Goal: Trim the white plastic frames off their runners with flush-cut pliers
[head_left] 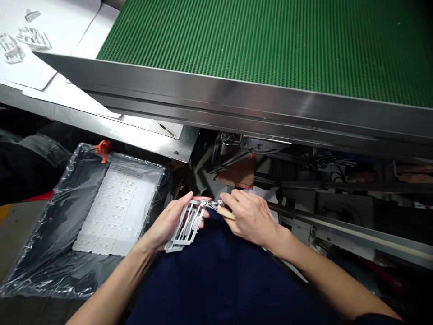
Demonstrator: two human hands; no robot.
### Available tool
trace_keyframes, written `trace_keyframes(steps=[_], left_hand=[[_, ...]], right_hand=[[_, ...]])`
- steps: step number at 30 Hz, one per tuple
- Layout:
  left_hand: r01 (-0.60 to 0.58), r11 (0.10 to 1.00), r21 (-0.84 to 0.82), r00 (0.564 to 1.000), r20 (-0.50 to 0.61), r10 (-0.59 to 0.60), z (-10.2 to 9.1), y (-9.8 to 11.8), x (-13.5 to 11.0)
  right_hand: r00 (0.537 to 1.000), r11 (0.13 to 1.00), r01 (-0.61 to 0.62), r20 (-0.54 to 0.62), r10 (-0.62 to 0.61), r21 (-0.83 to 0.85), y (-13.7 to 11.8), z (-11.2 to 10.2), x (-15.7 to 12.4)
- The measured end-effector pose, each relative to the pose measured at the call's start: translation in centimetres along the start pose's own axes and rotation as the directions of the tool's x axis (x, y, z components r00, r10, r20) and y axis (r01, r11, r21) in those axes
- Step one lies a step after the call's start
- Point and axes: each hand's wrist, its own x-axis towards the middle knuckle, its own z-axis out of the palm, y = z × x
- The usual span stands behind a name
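1. My left hand (167, 222) was curled around a pale slotted frame (195, 223).
2. My right hand (252, 217) was closed on pliers (226, 213), their head at the frame's far end.
3. Left of my hands sat a plastic-lined tray (84, 178) with flat white pieces (107, 216).
4. Beyond my hands lay the green belt (270, 43).

Green belt (270, 45) behind metal rail (237, 92); white paper (66, 29) on metal table (184, 146); brown bag (239, 174) lettered RESIN.

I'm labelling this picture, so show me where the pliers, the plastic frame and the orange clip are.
Pliers (222, 211), head view: on the pale handle.
Plastic frame (195, 223), head view: on the solid patch near its right side.
Orange clip (102, 147), head view: on the middle of its body.
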Motion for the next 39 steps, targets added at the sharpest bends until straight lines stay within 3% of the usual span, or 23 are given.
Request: trace_keyframes(steps=[9,16,24,31,35,39], left_hand=[[0.008,1.000,-0.002,1.000,-0.015,-0.008,0.1,0.0,0.0],[0.033,0.993,-0.117,0.999,0.010,-0.032,0.1,0.0,0.2],[0.070,0.975,-0.210,0.995,0.083,-0.053,-0.5,-0.3,0.6],[0.076,0.969,-0.234,0.994,0.095,-0.055,-0.4,-0.4,1.7],[0.059,0.955,-0.290,0.995,0.100,-0.031,-0.7,-0.5,2.0],[0.024,0.944,-0.328,0.996,0.086,0.004,-1.4,-0.6,1.8]], right_hand=[[0.999,0.998,0.049,-0.024,-0.049,-0.026,0.5,-0.3,0.4],[0.997,0.980,-0.068,0.058,0.058,0.189,0.7,0.1,0.6],[0.949,0.835,-0.310,0.094,0.301,0.454,1.2,-0.2,1.3],[0.958,0.657,-0.223,0.037,0.284,0.720,-0.7,1.5,4.1],[0.932,0.653,-0.242,-0.015,0.362,0.718,-0.6,2.6,5.2],[0.924,0.668,-0.282,0.007,0.383,0.689,0.3,3.4,5.2]])
